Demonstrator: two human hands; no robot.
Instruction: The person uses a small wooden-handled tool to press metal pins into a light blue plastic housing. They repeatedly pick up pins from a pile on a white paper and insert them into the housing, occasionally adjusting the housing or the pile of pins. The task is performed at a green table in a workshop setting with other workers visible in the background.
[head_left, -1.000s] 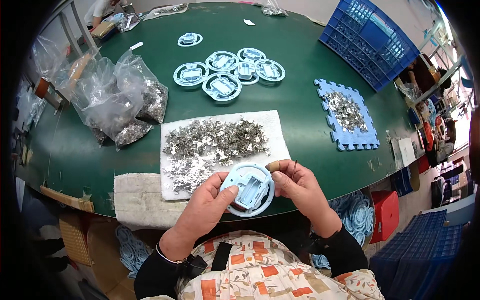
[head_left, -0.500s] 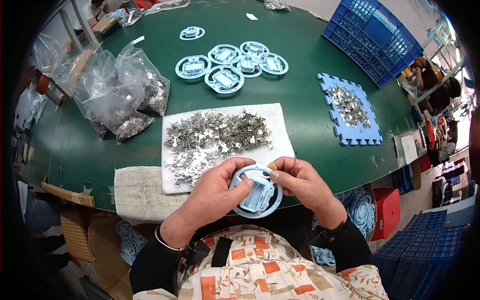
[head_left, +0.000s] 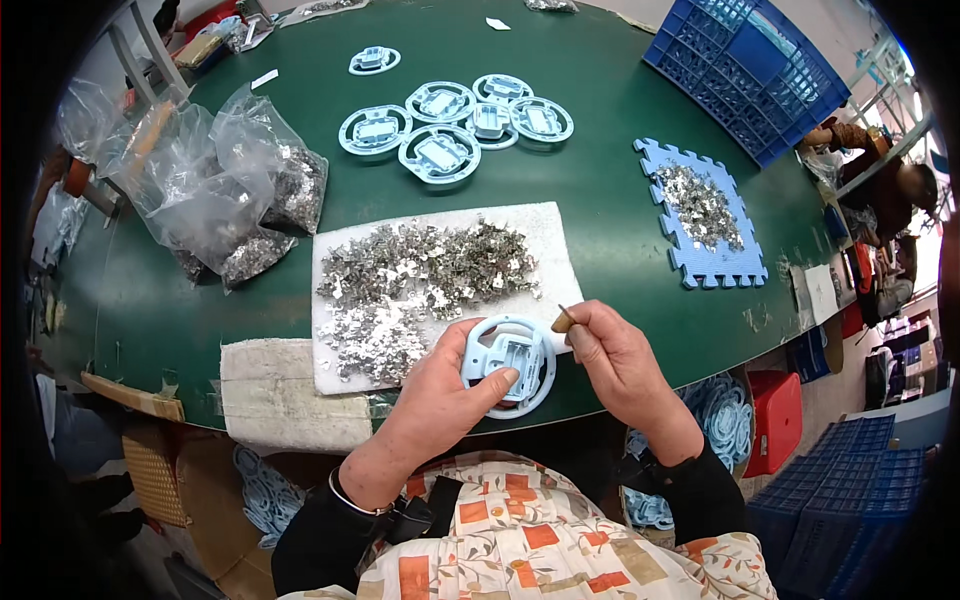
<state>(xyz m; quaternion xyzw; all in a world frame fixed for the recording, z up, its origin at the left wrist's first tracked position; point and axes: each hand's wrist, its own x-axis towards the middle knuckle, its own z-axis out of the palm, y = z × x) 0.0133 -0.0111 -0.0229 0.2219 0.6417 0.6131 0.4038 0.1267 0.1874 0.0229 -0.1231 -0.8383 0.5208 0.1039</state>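
My left hand (head_left: 440,385) grips a light-blue plastic ring (head_left: 545,372) with a boxy compartment in its middle, thumb on the compartment's edge. Just right of the ring, and apart from it, my right hand (head_left: 620,365) pinches a thin dark pointed tool (head_left: 564,311); its kind is hard to make out. Something brownish covers a fingertip there. Beyond my hands lies a white foam sheet (head_left: 545,225), on which many small shiny metal pieces (head_left: 430,265) are heaped. Several matching blue rings (head_left: 440,155) lie farther back on the green table (head_left: 620,230).
Clear plastic bags (head_left: 190,200) of metal pieces stand at left. At right are a blue foam mat (head_left: 715,265) bearing more pieces and a blue crate (head_left: 745,75). A whitish block (head_left: 290,390) sits at the near edge, a red stool (head_left: 775,420) below right.
My right hand has left the ring and moved slightly right, the thin tool now pointing up-left. My left hand keeps the ring, drawn a little left. The whole view has shifted slightly.
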